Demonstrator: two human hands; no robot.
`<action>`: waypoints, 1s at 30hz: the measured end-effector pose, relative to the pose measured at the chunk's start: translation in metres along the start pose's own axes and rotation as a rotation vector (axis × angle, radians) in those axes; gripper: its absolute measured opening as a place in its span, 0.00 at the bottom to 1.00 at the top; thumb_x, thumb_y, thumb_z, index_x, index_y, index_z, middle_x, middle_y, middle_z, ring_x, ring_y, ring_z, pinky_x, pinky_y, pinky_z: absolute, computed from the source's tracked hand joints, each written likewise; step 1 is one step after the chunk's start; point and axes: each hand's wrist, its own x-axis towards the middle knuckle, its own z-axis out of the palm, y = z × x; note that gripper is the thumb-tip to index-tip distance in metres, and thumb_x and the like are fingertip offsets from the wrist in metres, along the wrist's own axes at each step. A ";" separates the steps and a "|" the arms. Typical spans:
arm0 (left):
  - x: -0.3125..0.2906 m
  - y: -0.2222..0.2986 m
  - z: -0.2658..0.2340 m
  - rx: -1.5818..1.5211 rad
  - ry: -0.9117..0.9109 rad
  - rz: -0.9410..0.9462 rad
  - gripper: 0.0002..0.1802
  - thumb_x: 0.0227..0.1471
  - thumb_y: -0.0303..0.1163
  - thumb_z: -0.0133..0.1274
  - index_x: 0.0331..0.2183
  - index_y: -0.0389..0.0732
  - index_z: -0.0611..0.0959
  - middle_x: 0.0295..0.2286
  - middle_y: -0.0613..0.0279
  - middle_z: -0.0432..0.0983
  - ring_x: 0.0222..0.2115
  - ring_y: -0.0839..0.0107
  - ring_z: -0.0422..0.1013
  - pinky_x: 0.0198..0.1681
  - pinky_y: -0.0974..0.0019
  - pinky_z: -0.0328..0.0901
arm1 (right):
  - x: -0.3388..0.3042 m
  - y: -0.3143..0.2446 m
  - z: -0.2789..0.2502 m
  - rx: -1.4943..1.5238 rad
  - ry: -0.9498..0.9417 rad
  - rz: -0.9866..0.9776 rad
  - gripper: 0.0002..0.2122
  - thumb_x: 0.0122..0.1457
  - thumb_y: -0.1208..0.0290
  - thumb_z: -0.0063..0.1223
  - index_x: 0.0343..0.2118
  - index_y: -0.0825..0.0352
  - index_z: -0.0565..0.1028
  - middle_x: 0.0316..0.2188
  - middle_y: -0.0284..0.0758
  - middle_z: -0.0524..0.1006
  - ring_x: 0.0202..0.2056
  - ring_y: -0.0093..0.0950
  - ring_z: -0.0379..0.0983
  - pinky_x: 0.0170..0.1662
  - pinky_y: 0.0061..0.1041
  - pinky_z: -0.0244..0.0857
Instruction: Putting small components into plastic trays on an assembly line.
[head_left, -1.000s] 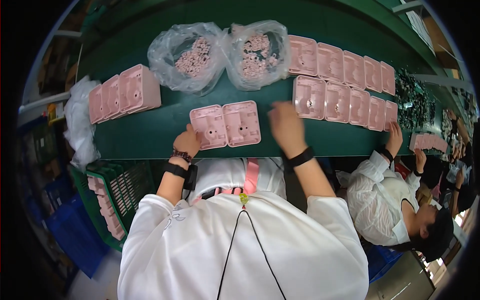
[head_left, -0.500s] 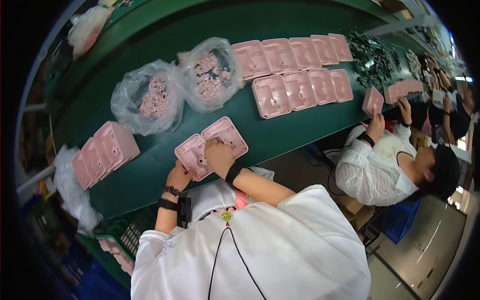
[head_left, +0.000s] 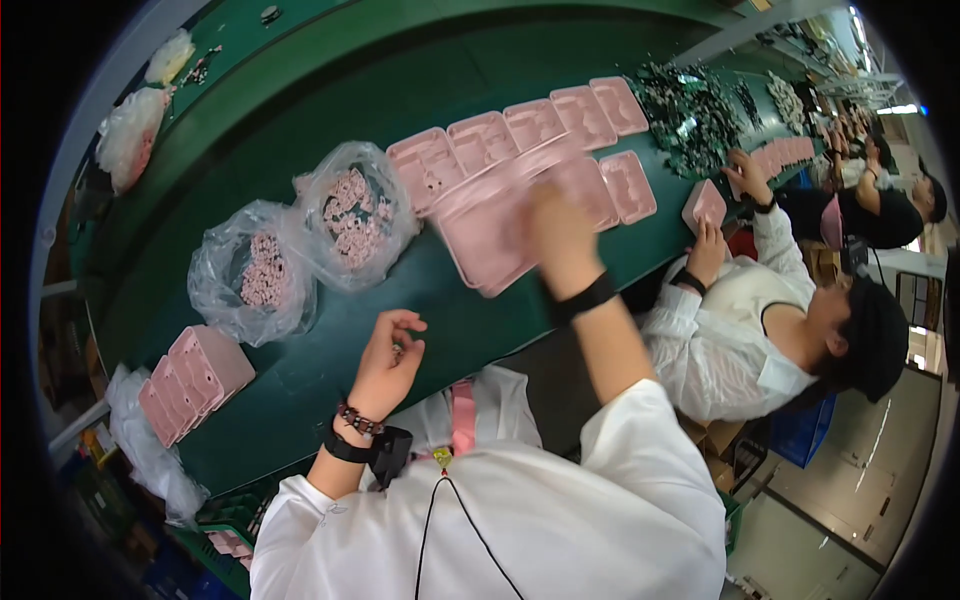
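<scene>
My right hand [head_left: 562,232], smeared by motion, reaches over the pink plastic shells in the front row. A blurred, tilted pink shell [head_left: 478,248] lies under and beside it; whether the fingers grip it cannot be seen. Above the near part of the bench hovers my left hand [head_left: 385,365], its fingers curled and the thumb toward the index finger. Something small shows between them, too small to name. Behind, a row of open pink shells [head_left: 483,140] lies on the green bench, and one more pink shell [head_left: 628,187] sits right of my right hand.
Two clear bags [head_left: 215,285] of small pink parts stand on the green bench [head_left: 330,375]. Nested pink shells [head_left: 205,372] sit at the left. Dark green parts [head_left: 690,115] are heaped at the far right. A co-worker [head_left: 755,315] at the right handles a pink shell [head_left: 704,205].
The two shells before me have left the near bench; blurred shells now show at the front row. My right hand moved right and away from me; my left hand let go of its shell.
</scene>
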 end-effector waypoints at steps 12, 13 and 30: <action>0.003 -0.032 0.023 -0.331 0.100 -0.243 0.10 0.48 0.18 0.43 0.35 0.38 0.68 0.33 0.63 0.69 0.31 0.77 0.66 0.38 0.75 0.62 | 0.188 0.207 0.042 -0.184 -0.248 0.127 0.16 0.48 0.59 0.48 0.35 0.65 0.71 0.33 0.44 0.74 0.36 0.42 0.71 0.38 0.38 0.66; 0.001 -0.028 0.021 -0.420 0.146 -0.274 0.09 0.49 0.20 0.43 0.35 0.38 0.68 0.33 0.63 0.69 0.30 0.77 0.66 0.38 0.74 0.63 | 0.192 0.208 0.044 -0.155 -0.283 0.137 0.16 0.47 0.59 0.49 0.35 0.66 0.71 0.34 0.46 0.74 0.37 0.43 0.71 0.39 0.39 0.65; 0.090 -0.002 -0.043 -0.596 0.479 0.077 0.05 0.51 0.23 0.42 0.32 0.37 0.71 0.25 0.65 0.69 0.26 0.79 0.67 0.29 0.77 0.61 | 0.046 0.041 0.010 0.370 0.294 -0.187 0.02 0.47 0.77 0.49 0.26 0.68 0.71 0.26 0.40 0.71 0.32 0.38 0.67 0.35 0.33 0.61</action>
